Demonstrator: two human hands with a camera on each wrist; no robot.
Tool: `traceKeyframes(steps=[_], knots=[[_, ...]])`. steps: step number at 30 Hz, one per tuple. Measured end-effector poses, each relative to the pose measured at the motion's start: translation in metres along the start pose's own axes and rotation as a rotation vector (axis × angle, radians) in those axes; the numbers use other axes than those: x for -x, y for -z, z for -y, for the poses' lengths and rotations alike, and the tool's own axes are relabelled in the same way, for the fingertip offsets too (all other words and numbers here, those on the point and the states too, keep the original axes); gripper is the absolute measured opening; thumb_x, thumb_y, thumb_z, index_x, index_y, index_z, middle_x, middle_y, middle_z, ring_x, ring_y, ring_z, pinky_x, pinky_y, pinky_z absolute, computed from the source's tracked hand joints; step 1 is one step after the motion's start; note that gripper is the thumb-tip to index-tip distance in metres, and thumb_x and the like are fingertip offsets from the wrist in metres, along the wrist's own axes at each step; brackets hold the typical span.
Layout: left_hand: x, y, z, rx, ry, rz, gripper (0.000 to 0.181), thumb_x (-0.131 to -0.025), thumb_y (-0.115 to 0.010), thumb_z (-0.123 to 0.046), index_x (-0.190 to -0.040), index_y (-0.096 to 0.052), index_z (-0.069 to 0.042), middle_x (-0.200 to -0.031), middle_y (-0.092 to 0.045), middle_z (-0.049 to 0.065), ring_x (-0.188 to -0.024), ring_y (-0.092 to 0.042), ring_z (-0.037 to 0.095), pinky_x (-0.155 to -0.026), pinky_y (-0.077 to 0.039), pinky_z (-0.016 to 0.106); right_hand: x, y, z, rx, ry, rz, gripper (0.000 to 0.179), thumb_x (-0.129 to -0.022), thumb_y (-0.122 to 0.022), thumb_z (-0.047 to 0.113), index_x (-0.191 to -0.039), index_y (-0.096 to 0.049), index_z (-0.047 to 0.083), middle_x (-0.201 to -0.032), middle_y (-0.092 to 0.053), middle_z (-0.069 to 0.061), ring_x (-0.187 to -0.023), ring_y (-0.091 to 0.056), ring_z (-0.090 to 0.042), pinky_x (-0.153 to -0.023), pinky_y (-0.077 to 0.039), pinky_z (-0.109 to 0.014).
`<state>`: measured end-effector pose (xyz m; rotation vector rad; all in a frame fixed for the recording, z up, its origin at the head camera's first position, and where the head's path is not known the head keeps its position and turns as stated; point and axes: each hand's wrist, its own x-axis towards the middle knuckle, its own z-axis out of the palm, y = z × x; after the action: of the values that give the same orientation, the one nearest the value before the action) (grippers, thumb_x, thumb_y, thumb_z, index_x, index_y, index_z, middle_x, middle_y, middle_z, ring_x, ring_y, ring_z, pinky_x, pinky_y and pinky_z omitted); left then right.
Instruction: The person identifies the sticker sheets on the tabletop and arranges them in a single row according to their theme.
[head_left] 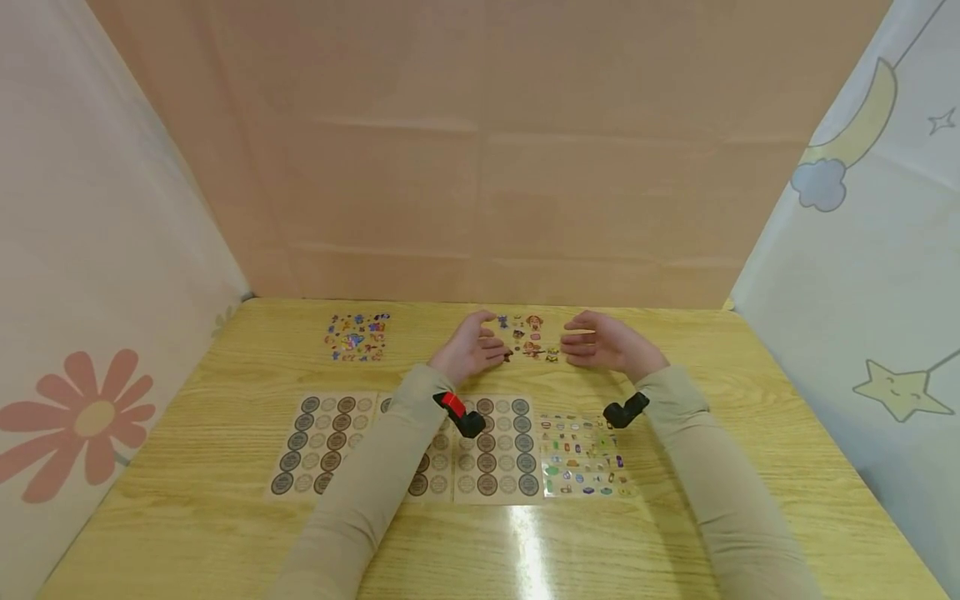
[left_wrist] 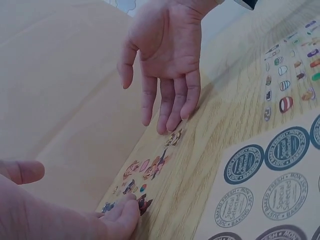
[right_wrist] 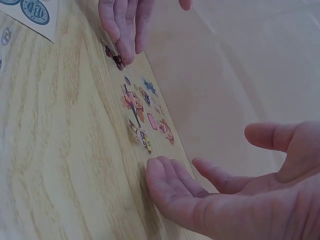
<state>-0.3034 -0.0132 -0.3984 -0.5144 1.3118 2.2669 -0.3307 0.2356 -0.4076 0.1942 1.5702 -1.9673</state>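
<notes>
Your left hand [head_left: 474, 348], perhaps touching, partly hides the stickers [head_left: 533, 349]; your right hand [head_left: 609, 343] is beside them. Fingers extend loosely, thumbs apart. Your sleeve [head_left: 367, 492] covers some labels [head_left: 438, 483].

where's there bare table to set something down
Bare table shows between the back-left stickers and the left hand, left of the label sheets, and right of the right sleeve. Crowded: the label sheets with the small-sticker sheet beside them, and before the right hand, where cartoon stickers lie.
</notes>
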Motion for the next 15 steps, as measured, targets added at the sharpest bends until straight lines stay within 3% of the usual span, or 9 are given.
traceKeyframes(steps=[10, 15], knots=[[0.0067, 0.0103, -0.0038, -0.178, -0.082, -0.068, 0.061, -0.098, -0.047, -0.028, -0.146, -0.028, 0.006, -0.145, -0.032, 0.028, -0.132, -0.035, 0.039, -0.11, -0.031, 0.043, 0.0022, -0.0056, 0.0002, 0.012, 0.011, -0.044, 0.056, -0.104, -0.033, 0.024, -0.149, -0.015, -0.004, -0.15, -0.019, -0.025, -0.135, -0.025, -0.039, -0.11, -0.029, -0.049], [0.0082, 0.0101, -0.0042, -0.191, -0.085, -0.041, 0.061, -0.099, -0.046, -0.027, -0.146, -0.026, 0.006, -0.146, -0.03, 0.029, -0.134, -0.032, 0.039, -0.111, -0.029, 0.043, 0.0042, -0.0069, 0.0022, -0.012, 0.01, -0.064, 0.056, -0.103, -0.035, 0.022, -0.149, -0.015, -0.003, -0.15, -0.017, -0.025, -0.135, -0.026, -0.041, -0.111, -0.028, -0.049]])
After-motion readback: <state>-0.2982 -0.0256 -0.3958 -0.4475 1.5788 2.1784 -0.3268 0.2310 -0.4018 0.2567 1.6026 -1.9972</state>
